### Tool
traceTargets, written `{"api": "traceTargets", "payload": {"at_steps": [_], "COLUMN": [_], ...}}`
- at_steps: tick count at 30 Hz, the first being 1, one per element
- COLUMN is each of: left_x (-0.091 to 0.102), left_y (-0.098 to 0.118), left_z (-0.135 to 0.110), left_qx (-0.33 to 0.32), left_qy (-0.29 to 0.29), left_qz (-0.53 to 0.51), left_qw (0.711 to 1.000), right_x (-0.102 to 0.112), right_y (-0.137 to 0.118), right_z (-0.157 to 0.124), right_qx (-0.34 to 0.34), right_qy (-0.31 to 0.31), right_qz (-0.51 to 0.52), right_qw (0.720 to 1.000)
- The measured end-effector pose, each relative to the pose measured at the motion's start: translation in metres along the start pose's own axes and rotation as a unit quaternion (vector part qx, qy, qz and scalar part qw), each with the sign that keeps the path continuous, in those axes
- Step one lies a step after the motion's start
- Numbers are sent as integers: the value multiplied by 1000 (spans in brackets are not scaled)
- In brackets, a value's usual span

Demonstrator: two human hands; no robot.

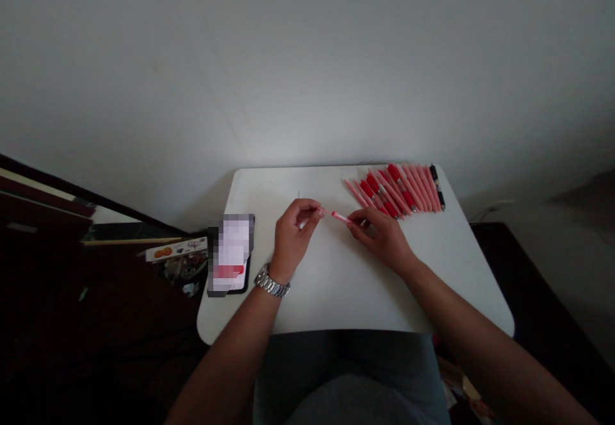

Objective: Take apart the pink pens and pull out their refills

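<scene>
Over the middle of the white table, my left hand (pixel 293 231) pinches a thin pink piece (pixel 326 211) between thumb and fingers; it is too small to tell its exact kind. Facing it, my right hand (pixel 383 233) is closed on the end of a slim pink-and-white pen (pixel 340 217) with a red tip pointing toward my left hand. A small gap seems to lie between the two pieces. Just beyond my right hand, several pink pens (pixel 420 184) lie side by side, with a few red-gripped ones (pixel 402 184) among them and a black pen (pixel 437 188) at the right end.
A phone (pixel 230 252), its screen partly blurred, lies at the left of the white table (pixel 336 297). The table's far edge meets a pale wall (pixel 307 79). Left of the table, a box (pixel 176 250) and clutter sit lower down. A metal watch (pixel 272 282) is on my left wrist.
</scene>
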State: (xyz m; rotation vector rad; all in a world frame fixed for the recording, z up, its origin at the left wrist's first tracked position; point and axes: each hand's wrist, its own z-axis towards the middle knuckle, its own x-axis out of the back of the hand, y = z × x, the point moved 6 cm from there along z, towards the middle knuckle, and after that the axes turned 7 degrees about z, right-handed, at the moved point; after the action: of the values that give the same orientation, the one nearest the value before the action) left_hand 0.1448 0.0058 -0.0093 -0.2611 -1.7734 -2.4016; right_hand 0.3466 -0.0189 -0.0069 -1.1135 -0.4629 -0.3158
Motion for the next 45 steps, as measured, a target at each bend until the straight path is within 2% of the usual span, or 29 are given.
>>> {"api": "traceTargets", "payload": {"at_steps": [17,33,45], "left_x": [-5,-6,-6], "left_y": [4,10,9], "left_z": [-2,-4,-4], "left_qx": [-6,-58,-57], "left_qy": [-29,-60,-53], "left_qz": [22,45,54], "left_qw": [999,995,996], "right_x": [-1,-4,-7], "right_y": [0,-2,1], "right_z": [0,-1,-2], "right_qx": [1,18,-1], "right_qy": [-11,-24,-26], "right_qz": [5,2,31], "right_qw": [1000,1000,999]}}
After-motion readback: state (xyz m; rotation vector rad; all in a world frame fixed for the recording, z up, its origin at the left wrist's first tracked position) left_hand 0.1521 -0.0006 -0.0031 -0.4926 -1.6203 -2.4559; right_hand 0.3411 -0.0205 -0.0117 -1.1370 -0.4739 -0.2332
